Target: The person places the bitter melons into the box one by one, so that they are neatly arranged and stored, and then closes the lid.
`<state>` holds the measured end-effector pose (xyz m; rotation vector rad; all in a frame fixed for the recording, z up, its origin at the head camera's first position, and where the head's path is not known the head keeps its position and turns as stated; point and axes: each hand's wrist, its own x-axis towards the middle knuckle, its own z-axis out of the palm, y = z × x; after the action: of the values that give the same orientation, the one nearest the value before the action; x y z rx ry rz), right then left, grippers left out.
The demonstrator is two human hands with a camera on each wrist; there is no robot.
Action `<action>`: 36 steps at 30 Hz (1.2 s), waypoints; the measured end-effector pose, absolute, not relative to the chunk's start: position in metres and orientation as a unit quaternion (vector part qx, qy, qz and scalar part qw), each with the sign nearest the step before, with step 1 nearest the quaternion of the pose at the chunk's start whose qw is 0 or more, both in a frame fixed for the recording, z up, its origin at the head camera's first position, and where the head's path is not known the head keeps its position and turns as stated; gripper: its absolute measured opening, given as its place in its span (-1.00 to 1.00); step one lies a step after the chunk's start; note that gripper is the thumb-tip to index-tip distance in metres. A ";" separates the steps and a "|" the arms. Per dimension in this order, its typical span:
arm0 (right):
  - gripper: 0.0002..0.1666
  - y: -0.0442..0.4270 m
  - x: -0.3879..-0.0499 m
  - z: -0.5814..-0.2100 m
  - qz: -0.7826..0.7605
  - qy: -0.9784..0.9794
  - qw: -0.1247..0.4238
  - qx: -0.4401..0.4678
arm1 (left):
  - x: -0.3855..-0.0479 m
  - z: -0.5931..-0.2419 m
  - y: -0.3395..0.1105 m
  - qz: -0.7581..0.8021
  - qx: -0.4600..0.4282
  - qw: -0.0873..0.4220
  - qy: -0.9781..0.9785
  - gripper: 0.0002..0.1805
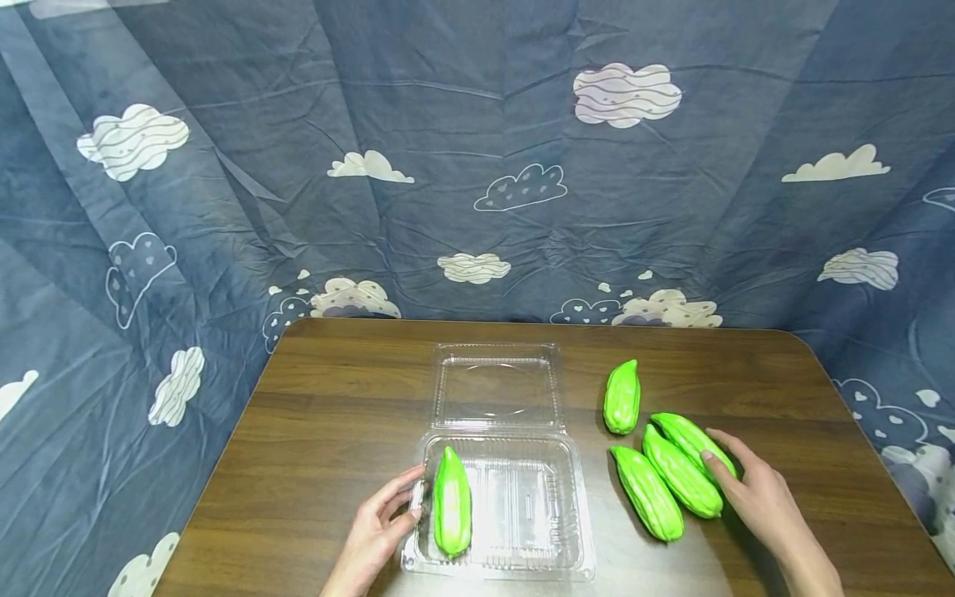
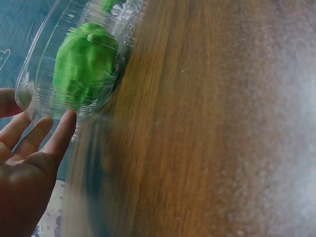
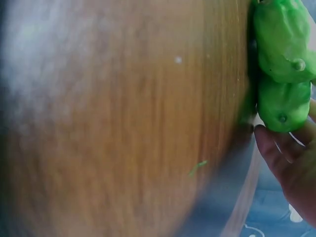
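Note:
A clear plastic clamshell container lies opened out on the wooden table, and one bright green bitter melon lies lengthwise along its left side. My left hand holds the container's left edge, its thumb at the rim and its fingers against the side wall in the left wrist view. At the right, my right hand grips the rightmost bitter melon, thumb on top and fingers round the far side. Against that one lies a second bitter melon, with a third bitter melon to its left.
Another bitter melon lies apart, behind the group. The container's transparent lid is folded back away from me, flat on the table. A dark blue curtain with cloud prints hangs behind the table's far edge and at both sides.

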<state>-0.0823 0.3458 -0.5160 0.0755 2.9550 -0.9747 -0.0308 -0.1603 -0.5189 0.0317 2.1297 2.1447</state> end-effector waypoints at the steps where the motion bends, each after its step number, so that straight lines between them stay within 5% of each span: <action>1: -0.29 0.346 -0.083 -0.516 -0.313 0.949 0.016 0.023 | -0.031 -0.519 -0.160 0.708 0.011 0.059 0.704 -0.40; 8: -0.31 0.347 -0.084 -0.514 -0.316 0.948 0.018 0.019 | -0.032 -0.519 -0.161 0.702 0.020 0.055 0.710 -0.41; 24: -0.39 0.329 -0.064 -0.494 -0.332 0.933 -0.125 0.064 | -0.030 -0.521 -0.160 0.708 0.035 0.053 0.703 -0.42; 36: -0.32 0.294 -0.051 -0.482 -0.420 0.892 -0.155 0.056 | -0.031 -0.520 -0.160 0.713 0.025 0.054 0.699 -0.42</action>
<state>-0.0505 0.2942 -0.4819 0.1944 3.1203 -1.4677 -0.0308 -0.1601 -0.5200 0.0756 2.1234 2.1644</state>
